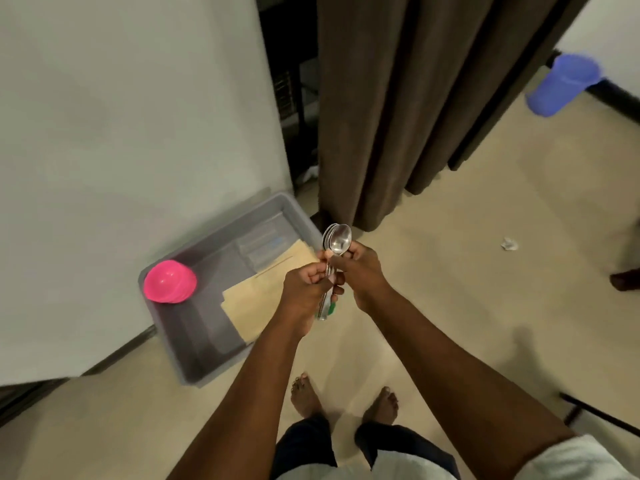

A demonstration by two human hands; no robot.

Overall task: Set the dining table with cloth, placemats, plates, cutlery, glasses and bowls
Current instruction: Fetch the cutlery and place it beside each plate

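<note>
A: Which step is this?

B: Fetching cutlery, I'd judge. Nearest the camera, both forearms reach forward over bare feet on a smooth, pale floor. The left hand [308,289] is curled round the handles of a bundle of spoons [337,242], and the right hand [360,271] pinches the bundle higher up, just below the bowls. So both hands are grasping the spoons, held in the air above the floor.

A: What are the spoons like?

B: Polished steel, oval bowls nested one behind another and pointing up, thin flat handles. Something green [332,308] shows at the lower end; I can't tell what it is.

A: And beyond the hands?

B: A grey plastic tub [194,368] on the floor against the white wall, rectangular with a raised rim. In it lie flat tan placemats [249,306], stiff-looking, and a stack of glossy pink plastic bowls [169,281] tipped on their side in the near-left corner. Farther off, a heavy brown curtain [398,116] in deep folds, and a blurred blue plastic bin [562,84].

A: Next move?

B: No bench in view, so likely squaring the handles into one firm grip, then turning to carry them to the table. Placemats and bowls are still in the tub.
</note>
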